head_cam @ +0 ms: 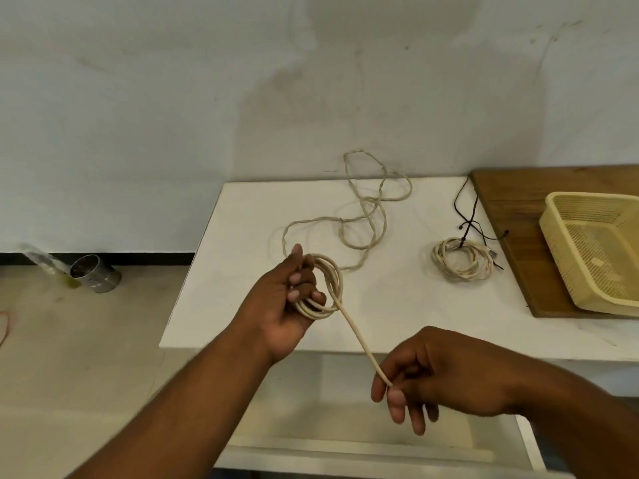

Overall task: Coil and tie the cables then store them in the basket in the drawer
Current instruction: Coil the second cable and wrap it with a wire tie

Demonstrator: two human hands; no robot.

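A: The fingers (301, 278) of the left hand (280, 312) were curled through a small coil (333, 281) of cream cable and gripped it above the white table (259, 236). The right hand (449, 378) pinched the cable between thumb and forefinger, the other fingers hanging loose. A straight stretch (359, 340) ran tight from the coil to the pinch.

B: And the rest of it?

A: A loose length (366, 216) lay in wide bends on the table toward the wall. It looked twisted like rope, matte and rather stiff. I think it joined the coil behind the left hand, but the hand hid that place.

B: How should the winding be done well?

A: In my judgement, each new turn should match the others in size and lie flat beside them, under light tension, so the twist makes no kink. The left fingers should not squeeze too hard.

B: What else was there?

A: One finished coil (461, 261), round and flat, lay to the right with a thin black cord (465, 209) on it. The basket (560, 233), of pale plastic mesh, stood on a wooden board (511, 202), not in the drawer (345, 430), which was open below the table edge.
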